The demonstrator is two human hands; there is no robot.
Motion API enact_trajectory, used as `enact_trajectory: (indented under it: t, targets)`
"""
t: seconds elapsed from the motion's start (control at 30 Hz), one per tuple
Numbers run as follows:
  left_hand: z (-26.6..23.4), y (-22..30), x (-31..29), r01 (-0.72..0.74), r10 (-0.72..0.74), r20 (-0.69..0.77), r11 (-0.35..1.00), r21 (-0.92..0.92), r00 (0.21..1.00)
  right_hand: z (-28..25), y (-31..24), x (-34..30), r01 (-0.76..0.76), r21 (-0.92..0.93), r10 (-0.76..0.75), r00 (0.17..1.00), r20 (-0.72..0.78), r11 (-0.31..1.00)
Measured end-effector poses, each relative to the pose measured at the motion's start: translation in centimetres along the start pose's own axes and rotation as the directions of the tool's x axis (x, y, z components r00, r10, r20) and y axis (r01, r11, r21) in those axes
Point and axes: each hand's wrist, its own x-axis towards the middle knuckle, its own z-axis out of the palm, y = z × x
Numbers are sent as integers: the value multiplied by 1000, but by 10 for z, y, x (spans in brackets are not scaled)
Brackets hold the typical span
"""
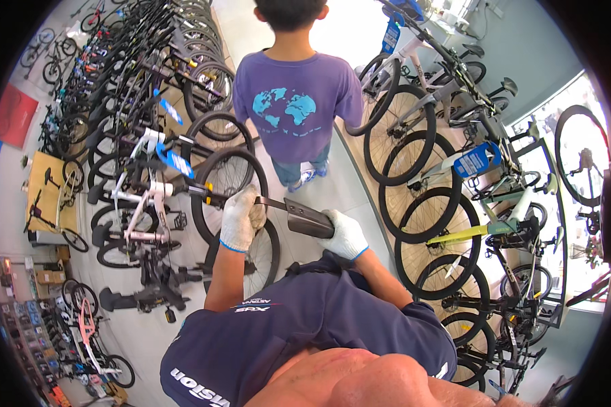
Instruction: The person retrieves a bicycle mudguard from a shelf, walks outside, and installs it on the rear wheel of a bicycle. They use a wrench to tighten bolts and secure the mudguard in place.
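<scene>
Current step, as judged: supporting and orienting a dark, elongated panel (308, 219) in front of the torso. A narrow strut (271, 202) extends from the panel's left end. The left hand (243, 216), gloved, is curled around the strut's outer end. The right hand (343, 235), also gloved, pinches the panel's opposite end. No attachment to a bicycle is visible — the 2 hands appear to carry the part alone.

Next move, as judged: maintain the 2-handed grip, turn the part under control, and avoid striking the nearby tyre (196, 205).

Not verifiable: the strut tip inside the left glove, the panel's underside, and the right fingertips beneath it. Contact between the left glove and the wheel behind it cannot be confirmed.
</scene>
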Motion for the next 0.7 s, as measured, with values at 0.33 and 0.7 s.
enact_trajectory:
  t: [0.33,0.7]
  targets:
    - [36,116,210,-204,178,-255,976,-78,951,-126,77,217,31,53,-35,997,75,998]
    - [-27,195,446,-590,638,80,746,-308,766,-201,128,524,247,-221,-317,866,-387,943]
